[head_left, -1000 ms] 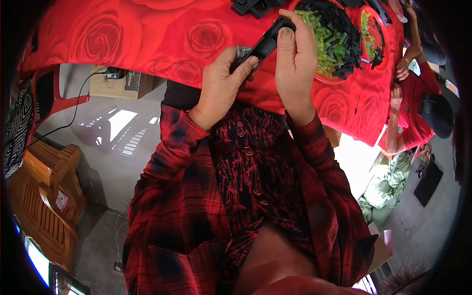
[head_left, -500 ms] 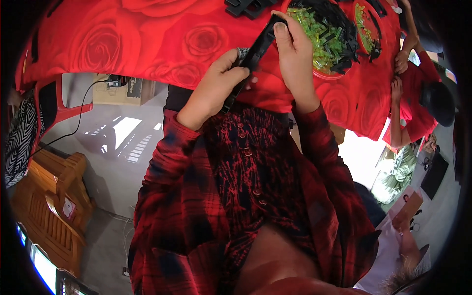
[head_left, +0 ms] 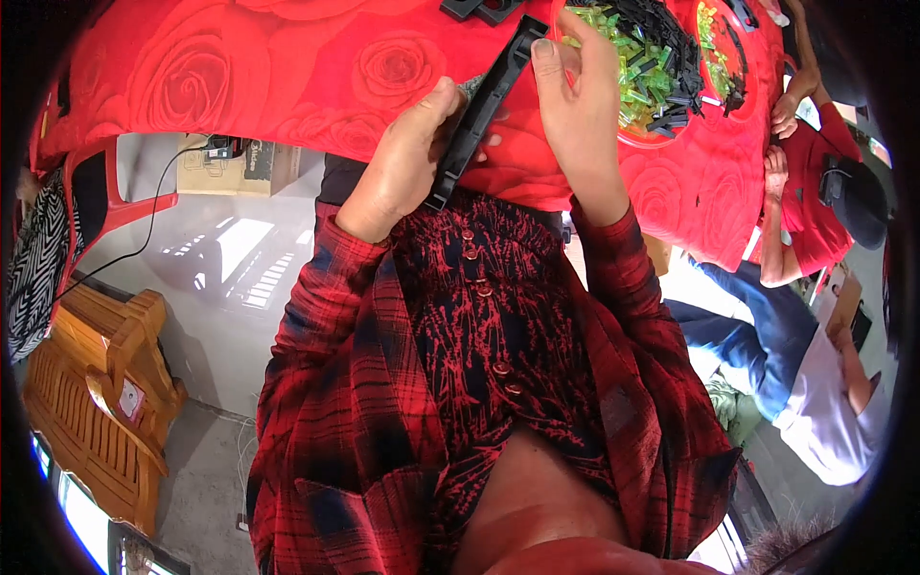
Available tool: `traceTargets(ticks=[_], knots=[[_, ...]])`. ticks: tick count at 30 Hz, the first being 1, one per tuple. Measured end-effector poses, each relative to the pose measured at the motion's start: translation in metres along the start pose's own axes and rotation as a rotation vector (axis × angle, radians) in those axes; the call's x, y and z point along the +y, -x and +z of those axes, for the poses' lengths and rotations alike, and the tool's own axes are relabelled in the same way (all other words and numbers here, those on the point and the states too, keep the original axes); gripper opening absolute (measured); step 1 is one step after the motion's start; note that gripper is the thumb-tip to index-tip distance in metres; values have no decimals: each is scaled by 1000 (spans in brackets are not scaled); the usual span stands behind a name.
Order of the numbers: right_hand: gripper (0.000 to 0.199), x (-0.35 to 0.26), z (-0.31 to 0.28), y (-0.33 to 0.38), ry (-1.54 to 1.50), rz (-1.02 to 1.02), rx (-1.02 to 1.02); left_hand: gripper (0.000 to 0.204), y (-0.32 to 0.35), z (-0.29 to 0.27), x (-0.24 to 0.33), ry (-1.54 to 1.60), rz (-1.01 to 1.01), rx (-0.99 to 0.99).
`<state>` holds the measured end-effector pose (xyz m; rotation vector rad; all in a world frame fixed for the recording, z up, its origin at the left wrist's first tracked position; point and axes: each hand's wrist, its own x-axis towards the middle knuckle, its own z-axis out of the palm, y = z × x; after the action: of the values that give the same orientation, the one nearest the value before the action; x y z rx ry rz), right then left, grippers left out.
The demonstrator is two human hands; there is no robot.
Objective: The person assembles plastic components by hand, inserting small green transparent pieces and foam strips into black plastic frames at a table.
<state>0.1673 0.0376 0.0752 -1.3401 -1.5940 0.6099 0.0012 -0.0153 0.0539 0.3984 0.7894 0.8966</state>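
Observation:
A long, narrow black plastic strip (head_left: 489,105) with a hollow, trough-like face is held aslant above the near edge of the table, its upper end leaning right. My left hand (head_left: 395,158) is closed around the lower half; its thumb points up along the side and fingertips show past the far side. At the upper end, my right hand (head_left: 585,120) has its thumb against the strip's edge and the other fingers bent; part of that grip is hidden. Beyond the strip lie dark moulded plastic parts (head_left: 479,8) at the top edge.
A red cloth with roses (head_left: 316,57) covers the table. Right of my hands, a round red tray (head_left: 640,141) holds green-yellow translucent and black pieces, beside a second such tray (head_left: 750,96). A co-worker's hands (head_left: 776,172) are at the right edge. A wooden chair (head_left: 96,412) stands lower left.
The strip has turned so its hollow face shows more. My left thumb has lifted off it and straightened. A person in blue trousers has come into view at the right.

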Motion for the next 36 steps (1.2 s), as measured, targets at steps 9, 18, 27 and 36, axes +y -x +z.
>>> traceTargets(ticks=[9,18,27,36], knots=[[14,-2,3,19,306,-283,-63,40,-4,-2,-9,10,80,113],[9,-5,7,22,596,-326,-245,24,-16,-6,-21,-344,179,128],[10,-6,7,26,502,-274,-258,20,-19,-12,-31,-532,339,205],[14,-14,7,29,455,-311,-207,22,-20,-14,-34,-590,449,247]])
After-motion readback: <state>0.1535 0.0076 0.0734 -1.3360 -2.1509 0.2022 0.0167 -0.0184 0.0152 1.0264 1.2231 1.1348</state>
